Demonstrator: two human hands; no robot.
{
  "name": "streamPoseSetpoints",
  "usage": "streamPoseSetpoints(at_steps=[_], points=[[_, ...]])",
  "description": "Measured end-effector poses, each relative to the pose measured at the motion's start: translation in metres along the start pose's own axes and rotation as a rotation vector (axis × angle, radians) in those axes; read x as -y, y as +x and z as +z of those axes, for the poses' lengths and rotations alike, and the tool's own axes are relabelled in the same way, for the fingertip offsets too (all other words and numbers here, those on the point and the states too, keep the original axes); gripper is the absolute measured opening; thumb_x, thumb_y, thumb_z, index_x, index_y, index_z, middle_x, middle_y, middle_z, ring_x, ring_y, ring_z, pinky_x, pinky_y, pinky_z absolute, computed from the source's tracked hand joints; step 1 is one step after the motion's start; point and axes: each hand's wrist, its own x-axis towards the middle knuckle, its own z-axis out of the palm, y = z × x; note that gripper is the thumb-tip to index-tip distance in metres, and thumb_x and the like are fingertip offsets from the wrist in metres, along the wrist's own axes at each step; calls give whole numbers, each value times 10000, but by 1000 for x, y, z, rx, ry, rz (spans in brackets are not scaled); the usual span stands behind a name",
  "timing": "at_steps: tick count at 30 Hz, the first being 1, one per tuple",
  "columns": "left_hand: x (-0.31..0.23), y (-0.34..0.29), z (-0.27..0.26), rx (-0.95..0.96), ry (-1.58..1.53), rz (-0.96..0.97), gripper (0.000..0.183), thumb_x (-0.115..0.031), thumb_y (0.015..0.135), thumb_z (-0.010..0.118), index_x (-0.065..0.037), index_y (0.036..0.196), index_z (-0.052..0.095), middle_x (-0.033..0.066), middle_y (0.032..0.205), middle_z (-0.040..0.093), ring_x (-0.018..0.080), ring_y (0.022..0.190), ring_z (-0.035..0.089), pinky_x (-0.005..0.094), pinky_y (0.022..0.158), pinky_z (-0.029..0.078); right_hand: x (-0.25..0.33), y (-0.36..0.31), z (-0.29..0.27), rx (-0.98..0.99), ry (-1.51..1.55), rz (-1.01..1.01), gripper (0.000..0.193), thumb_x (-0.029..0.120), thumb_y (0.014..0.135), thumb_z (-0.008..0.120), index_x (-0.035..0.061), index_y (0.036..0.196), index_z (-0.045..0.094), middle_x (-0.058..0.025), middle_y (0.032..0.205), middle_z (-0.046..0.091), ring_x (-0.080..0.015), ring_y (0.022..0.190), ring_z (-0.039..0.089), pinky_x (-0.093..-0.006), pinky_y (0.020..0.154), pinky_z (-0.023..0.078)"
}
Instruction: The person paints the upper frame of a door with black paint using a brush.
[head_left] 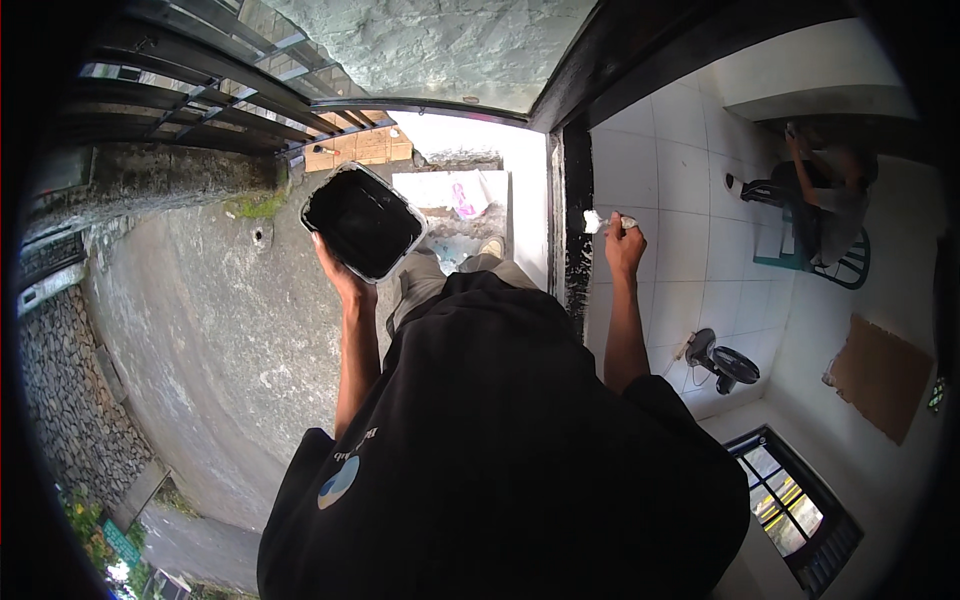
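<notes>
My left hand point(347, 278) grips the near-left side of a squarish tub point(408, 256) with a pale, smeared rim. Its inside is black and looks coated with dark paint; how full it is I cannot tell. My right hand point(625, 250) is closed on a small crumpled white wad point(594, 221), perhaps cloth or paper. That hand is beside a door frame point(577, 190) whose black coat is patchy, with pale spots along its edge. Whether the wad touches the frame is unclear.
A white step point(425, 187) carries a pink-and-white plastic bag point(470, 194). A brush point(325, 150) lies on cardboard point(372, 147) by a dark metal gate point(215, 85). Indoors, a person point(835, 195) sits on a green chair point(858, 262); a black fan point(728, 362) stands on white tiles.
</notes>
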Motion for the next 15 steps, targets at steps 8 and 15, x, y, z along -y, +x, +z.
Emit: streamPoseSetpoints(at_steps=[8, 15], points=[[3, -1, -1, -28, -1, -14, 625, -545, 969, 362, -77, 1381, 409, 86, 1346, 490, 238, 1206, 500, 382, 1030, 398, 13, 17, 9, -60, 360, 20, 280, 262, 947, 578, -7, 930, 654, -97, 735, 673, -150, 636, 642, -296, 586, 519], [3, -1, 4, -11, -1, -27, 609, -534, 974, 349, -78, 1369, 432, 72, 1330, 516, 232, 1198, 512, 377, 1028, 399, 31, 22, 5, 95, 24, -118, 222, 224, 876, 654, 10, 931, 669, -182, 787, 674, -312, 716, 669, -386, 681, 515]])
